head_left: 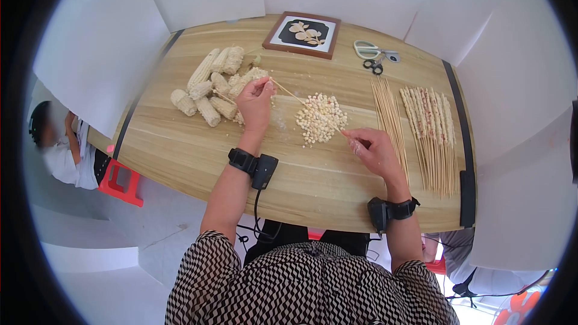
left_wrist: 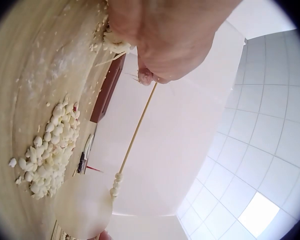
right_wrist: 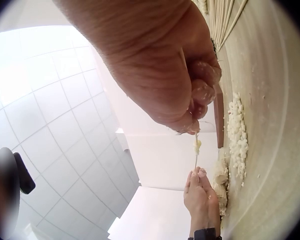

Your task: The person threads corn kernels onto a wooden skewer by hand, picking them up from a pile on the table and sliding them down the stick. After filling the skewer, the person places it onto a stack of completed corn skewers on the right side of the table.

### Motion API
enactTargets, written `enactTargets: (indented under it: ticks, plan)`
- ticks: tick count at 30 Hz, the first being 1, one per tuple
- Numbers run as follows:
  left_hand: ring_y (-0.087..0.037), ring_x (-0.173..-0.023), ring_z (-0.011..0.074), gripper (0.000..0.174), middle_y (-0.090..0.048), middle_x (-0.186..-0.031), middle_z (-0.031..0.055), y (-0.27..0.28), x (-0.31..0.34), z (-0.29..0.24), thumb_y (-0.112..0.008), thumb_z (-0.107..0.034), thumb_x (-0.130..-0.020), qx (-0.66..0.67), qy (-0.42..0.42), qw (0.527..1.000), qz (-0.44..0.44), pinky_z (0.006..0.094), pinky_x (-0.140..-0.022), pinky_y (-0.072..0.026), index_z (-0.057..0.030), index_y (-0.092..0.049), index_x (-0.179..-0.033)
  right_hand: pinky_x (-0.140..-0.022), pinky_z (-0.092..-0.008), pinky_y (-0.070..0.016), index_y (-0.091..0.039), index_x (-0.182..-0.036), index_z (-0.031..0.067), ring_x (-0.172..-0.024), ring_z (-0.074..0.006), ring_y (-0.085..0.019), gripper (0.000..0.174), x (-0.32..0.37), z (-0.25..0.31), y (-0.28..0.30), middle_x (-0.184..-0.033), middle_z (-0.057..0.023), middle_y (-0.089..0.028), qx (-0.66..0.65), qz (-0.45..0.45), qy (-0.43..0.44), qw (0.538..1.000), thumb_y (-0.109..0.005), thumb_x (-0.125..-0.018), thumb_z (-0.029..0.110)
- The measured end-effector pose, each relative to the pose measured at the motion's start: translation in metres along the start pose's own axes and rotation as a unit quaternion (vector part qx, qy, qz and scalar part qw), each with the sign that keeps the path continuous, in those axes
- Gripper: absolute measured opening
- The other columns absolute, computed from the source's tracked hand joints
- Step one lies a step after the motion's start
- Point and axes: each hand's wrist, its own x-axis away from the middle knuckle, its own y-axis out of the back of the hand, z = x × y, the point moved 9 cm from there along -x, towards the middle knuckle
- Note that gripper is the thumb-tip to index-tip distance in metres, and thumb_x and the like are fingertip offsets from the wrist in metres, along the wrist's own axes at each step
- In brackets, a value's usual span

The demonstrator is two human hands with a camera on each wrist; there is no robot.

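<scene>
A thin wooden skewer [head_left: 289, 92] slants between the two hands above a pile of loose kernels [head_left: 321, 121]. My left hand [head_left: 255, 103] pinches one end of it. At the other end, my right hand [head_left: 374, 151] holds its thumb and fingertips together. In the left wrist view a few pale kernels [left_wrist: 116, 185] are threaded on the skewer [left_wrist: 138, 125] near its far end. The right wrist view shows a yellowish kernel [right_wrist: 197, 146] just beyond the fingertips of my right hand [right_wrist: 190, 95], which are at the skewer's tip.
Corn cobs [head_left: 208, 111] lie at the left. A framed picture [head_left: 303, 34] stands at the back, with scissors [head_left: 374, 52] to its right. Bare skewers [head_left: 390, 123] and kernel-covered skewers [head_left: 428, 117] are at the right. Another person [head_left: 66, 153] is beyond the left edge.
</scene>
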Motion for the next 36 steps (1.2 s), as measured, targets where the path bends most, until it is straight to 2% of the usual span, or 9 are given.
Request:
enactTargets:
  ticks: [3, 11, 21, 23, 28, 31, 33, 34, 36]
  plan:
    - [-0.062, -0.071, 0.0100, 0.013, -0.065, -0.082, 0.0065, -0.004, 0.002, -0.001, -0.061, 0.003, -0.084, 0.003, 0.003, 1.000, -0.001, 0.0212, -0.067, -0.0511, 0.0064, -0.062, -0.096, -0.055, -0.0230, -0.0416, -0.066, -0.107, 0.0028, -0.060, -0.0073, -0.046, 0.025, 0.000, -0.001, 0.001, -0.074, -0.0038, -0.061, 0.001, -0.014, 0.006, 1.000, -0.060, -0.083, 0.000]
    - [-0.064, -0.074, 0.0122, 0.014, -0.066, -0.084, 0.0078, -0.047, 0.031, 0.003, -0.060, 0.001, -0.086, 0.013, 0.050, 0.994, 0.100, 0.0229, -0.068, -0.0526, 0.0055, -0.063, -0.099, -0.056, -0.0230, -0.0414, -0.065, -0.108, 0.0015, -0.061, -0.0076, -0.047, 0.025, -0.002, -0.006, -0.001, -0.076, -0.0037, -0.061, -0.035, -0.047, 0.025, 0.998, -0.059, -0.084, 0.001]
    - [-0.064, -0.078, 0.0126, 0.017, -0.066, -0.087, 0.0082, -0.079, 0.059, 0.003, -0.058, 0.000, -0.088, -0.019, 0.069, 0.977, 0.200, 0.0244, -0.072, -0.0537, 0.0050, -0.063, -0.103, -0.055, -0.0229, -0.0405, -0.065, -0.108, 0.0014, -0.060, -0.0067, -0.045, 0.025, -0.004, -0.016, -0.002, -0.073, -0.0015, -0.058, -0.061, -0.063, -0.016, 0.996, -0.058, -0.084, 0.002]
    - [-0.064, -0.079, 0.0128, 0.017, -0.066, -0.088, 0.0080, -0.081, 0.060, 0.004, -0.057, -0.001, -0.088, -0.019, 0.052, 0.978, 0.202, 0.0242, -0.071, -0.0533, 0.0053, -0.062, -0.103, -0.058, -0.0205, -0.0403, -0.064, -0.111, 0.0020, -0.064, -0.0041, -0.045, 0.025, -0.005, -0.017, -0.002, -0.074, 0.0032, -0.057, -0.044, -0.054, -0.027, 0.997, -0.058, -0.086, 0.004]
    - [-0.063, -0.081, 0.0125, 0.019, -0.065, -0.089, 0.0077, -0.078, 0.056, 0.001, -0.056, -0.005, -0.090, -0.017, 0.046, 0.984, 0.173, 0.0237, -0.071, -0.0520, 0.0045, -0.062, -0.105, -0.054, -0.0229, -0.0400, -0.065, -0.109, 0.0020, -0.059, -0.0062, -0.044, 0.026, -0.006, -0.023, 0.000, -0.069, -0.0003, -0.055, -0.053, -0.076, -0.012, 0.996, -0.057, -0.084, 0.003]
    - [-0.062, -0.079, 0.0118, 0.019, -0.066, -0.090, 0.0080, -0.058, 0.040, -0.005, -0.059, -0.006, -0.087, -0.087, 0.008, 0.988, 0.125, 0.0241, -0.070, -0.0508, 0.0017, -0.064, -0.104, -0.054, -0.0227, -0.0400, -0.064, -0.109, 0.0024, -0.059, -0.0064, -0.044, 0.026, -0.007, -0.027, 0.000, -0.068, -0.0007, -0.055, -0.060, -0.084, -0.006, 0.995, -0.058, -0.084, 0.003]
    - [-0.061, -0.073, 0.0131, 0.021, -0.065, -0.084, 0.0078, -0.048, 0.031, -0.016, -0.063, -0.004, -0.082, -0.248, -0.062, 0.960, 0.116, 0.0257, -0.066, -0.0492, -0.0015, -0.065, -0.102, -0.055, -0.0226, -0.0401, -0.064, -0.109, 0.0026, -0.059, -0.0064, -0.044, 0.026, -0.006, -0.027, 0.002, -0.068, -0.0010, -0.054, -0.060, -0.090, -0.003, 0.994, -0.058, -0.084, 0.003]
    - [-0.061, -0.073, 0.0131, 0.021, -0.065, -0.084, 0.0078, -0.044, 0.028, -0.017, -0.063, -0.004, -0.082, -0.249, -0.061, 0.960, 0.116, 0.0257, -0.066, -0.0492, -0.0015, -0.065, -0.102, -0.055, -0.0226, -0.0404, -0.065, -0.109, 0.0029, -0.059, -0.0065, -0.044, 0.026, -0.006, -0.027, 0.003, -0.068, -0.0011, -0.054, -0.057, -0.090, -0.007, 0.994, -0.058, -0.084, 0.003]
    - [-0.060, -0.068, 0.0177, 0.019, -0.062, -0.076, 0.0090, -0.052, 0.028, -0.017, -0.064, -0.004, -0.077, -0.332, -0.081, 0.919, 0.197, 0.0285, -0.063, -0.0475, -0.0026, -0.066, -0.096, -0.055, -0.0226, -0.0407, -0.065, -0.109, 0.0031, -0.060, -0.0066, -0.044, 0.026, -0.007, -0.029, 0.003, -0.068, -0.0012, -0.055, -0.055, -0.090, -0.011, 0.994, -0.058, -0.084, 0.003]
